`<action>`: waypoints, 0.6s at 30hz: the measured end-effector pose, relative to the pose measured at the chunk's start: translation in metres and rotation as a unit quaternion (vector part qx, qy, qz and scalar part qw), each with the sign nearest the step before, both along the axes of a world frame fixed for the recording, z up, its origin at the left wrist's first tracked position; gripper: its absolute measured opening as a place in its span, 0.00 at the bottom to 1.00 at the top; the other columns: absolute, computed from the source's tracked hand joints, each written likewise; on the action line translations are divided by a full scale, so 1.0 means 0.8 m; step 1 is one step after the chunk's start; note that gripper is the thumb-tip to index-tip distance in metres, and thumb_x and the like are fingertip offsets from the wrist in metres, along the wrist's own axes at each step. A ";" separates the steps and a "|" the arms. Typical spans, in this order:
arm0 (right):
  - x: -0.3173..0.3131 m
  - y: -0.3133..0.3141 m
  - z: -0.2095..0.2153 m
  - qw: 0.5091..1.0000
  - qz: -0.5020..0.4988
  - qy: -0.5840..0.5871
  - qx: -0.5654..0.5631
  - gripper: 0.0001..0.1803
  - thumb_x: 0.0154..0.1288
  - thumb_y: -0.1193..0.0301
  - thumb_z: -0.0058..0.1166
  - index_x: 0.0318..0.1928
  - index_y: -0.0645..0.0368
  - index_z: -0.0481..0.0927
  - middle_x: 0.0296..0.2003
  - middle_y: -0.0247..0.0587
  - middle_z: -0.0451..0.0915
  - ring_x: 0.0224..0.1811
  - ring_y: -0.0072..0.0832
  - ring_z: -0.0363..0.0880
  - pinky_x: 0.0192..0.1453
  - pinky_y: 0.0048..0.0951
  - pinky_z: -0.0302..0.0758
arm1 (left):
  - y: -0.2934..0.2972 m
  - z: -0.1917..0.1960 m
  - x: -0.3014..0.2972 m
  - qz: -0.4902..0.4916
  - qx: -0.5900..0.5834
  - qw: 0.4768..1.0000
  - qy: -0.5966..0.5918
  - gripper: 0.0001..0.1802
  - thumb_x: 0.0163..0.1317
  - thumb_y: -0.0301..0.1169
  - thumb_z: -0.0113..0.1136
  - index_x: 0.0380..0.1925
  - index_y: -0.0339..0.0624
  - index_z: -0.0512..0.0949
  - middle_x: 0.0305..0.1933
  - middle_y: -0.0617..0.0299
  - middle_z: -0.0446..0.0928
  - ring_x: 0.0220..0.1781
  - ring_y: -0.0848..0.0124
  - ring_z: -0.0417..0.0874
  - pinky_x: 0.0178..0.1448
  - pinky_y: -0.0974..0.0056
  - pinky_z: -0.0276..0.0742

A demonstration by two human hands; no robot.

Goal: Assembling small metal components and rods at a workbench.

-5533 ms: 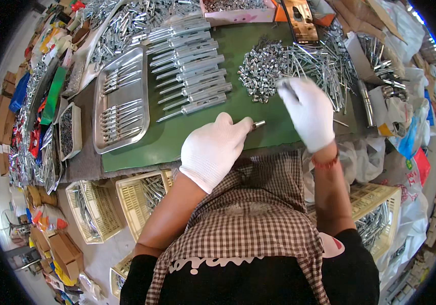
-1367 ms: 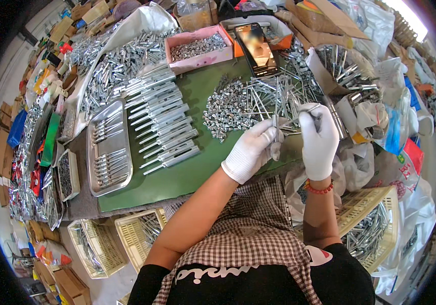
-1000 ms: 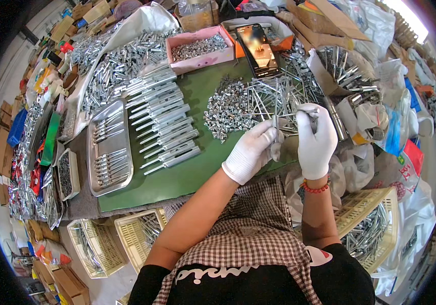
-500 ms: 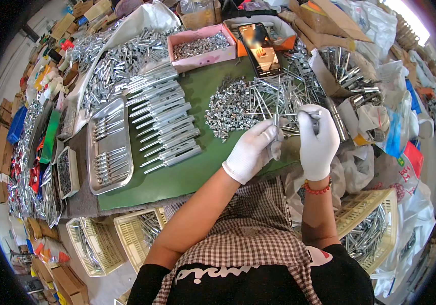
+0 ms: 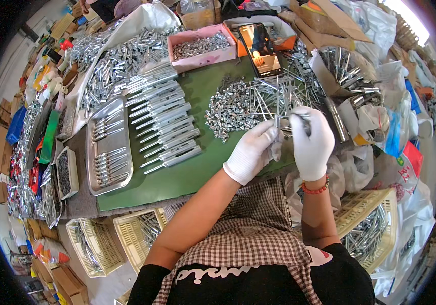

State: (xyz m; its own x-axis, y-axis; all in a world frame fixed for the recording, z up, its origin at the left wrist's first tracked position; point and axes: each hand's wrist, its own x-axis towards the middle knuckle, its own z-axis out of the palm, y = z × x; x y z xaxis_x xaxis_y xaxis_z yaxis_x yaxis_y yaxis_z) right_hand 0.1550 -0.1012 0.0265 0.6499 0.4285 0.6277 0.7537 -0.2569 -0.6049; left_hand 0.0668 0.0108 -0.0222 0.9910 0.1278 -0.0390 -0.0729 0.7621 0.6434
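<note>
Both my hands wear white gloves and meet above the right part of the green mat (image 5: 187,175). My left hand (image 5: 252,151) pinches a thin metal rod (image 5: 277,104) that stands upright between the fingers. My right hand (image 5: 312,141) grips the same small metal part from the right, at the rod's lower end. Just behind the hands lies a heap of small silver fittings (image 5: 230,108) mixed with loose thin rods (image 5: 284,94). A row of finished metal pieces (image 5: 164,129) lies side by side on the mat to the left.
A steel tray (image 5: 107,147) with several metal pieces sits at the mat's left edge. A pink box of small parts (image 5: 200,47) and a phone with a lit screen (image 5: 259,48) stand behind. Cream plastic baskets (image 5: 98,244) (image 5: 370,229) flank my lap. Bags and boxes crowd the right.
Since 5.5 s ago both hands rose from the mat's near edge to the parts heap. Over the last second they stay together, working the rod with only small finger shifts.
</note>
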 end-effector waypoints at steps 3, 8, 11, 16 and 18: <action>0.000 -0.006 0.006 0.993 -0.061 0.056 0.081 0.06 0.65 0.71 0.63 0.39 0.59 0.82 0.32 0.40 0.82 0.29 0.30 0.79 0.37 0.29 0.76 | -0.003 0.012 -0.002 0.015 -0.002 0.999 0.034 0.21 0.71 0.43 0.59 0.54 0.38 0.73 0.37 0.70 0.70 0.33 0.78 0.66 0.39 0.69 0.67; 0.032 -0.001 0.005 0.988 -0.142 -0.004 -0.055 0.12 0.66 0.65 0.62 0.42 0.60 0.83 0.34 0.42 0.83 0.34 0.31 0.82 0.42 0.30 0.77 | -0.003 0.005 -0.002 0.008 0.012 1.000 0.012 0.19 0.72 0.40 0.59 0.54 0.38 0.73 0.36 0.69 0.68 0.33 0.78 0.66 0.39 0.68 0.67; 0.024 0.002 0.008 0.990 -0.064 0.122 -0.020 0.12 0.65 0.63 0.63 0.41 0.59 0.85 0.33 0.43 0.84 0.34 0.33 0.84 0.41 0.30 0.77 | -0.002 0.003 -0.002 0.003 0.020 0.999 0.025 0.17 0.71 0.37 0.60 0.53 0.39 0.73 0.35 0.69 0.68 0.33 0.78 0.66 0.38 0.68 0.67; 0.028 0.010 0.002 0.972 0.015 0.231 -0.043 0.12 0.63 0.63 0.63 0.34 0.61 0.84 0.25 0.43 0.82 0.26 0.30 0.80 0.34 0.30 0.75 | 0.000 0.006 -0.004 -0.025 0.078 0.996 0.047 0.14 0.70 0.34 0.62 0.51 0.40 0.73 0.32 0.69 0.67 0.30 0.78 0.65 0.36 0.69 0.66; 0.036 0.005 0.001 0.974 -0.008 0.227 -0.003 0.13 0.64 0.62 0.62 0.33 0.61 0.83 0.24 0.44 0.80 0.25 0.32 0.78 0.34 0.31 0.74 | -0.007 0.010 -0.001 -0.007 0.083 0.995 0.049 0.14 0.70 0.34 0.61 0.51 0.40 0.73 0.32 0.69 0.67 0.29 0.78 0.64 0.34 0.69 0.65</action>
State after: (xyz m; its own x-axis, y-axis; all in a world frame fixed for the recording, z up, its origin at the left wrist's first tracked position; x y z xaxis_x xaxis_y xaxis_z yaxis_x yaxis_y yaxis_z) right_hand 0.1842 -0.0975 0.0274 0.8664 0.4192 0.2714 0.4043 -0.2700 -0.8738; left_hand 0.0658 0.0056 -0.0145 0.9853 0.1265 -0.1150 0.0062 0.6457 0.7636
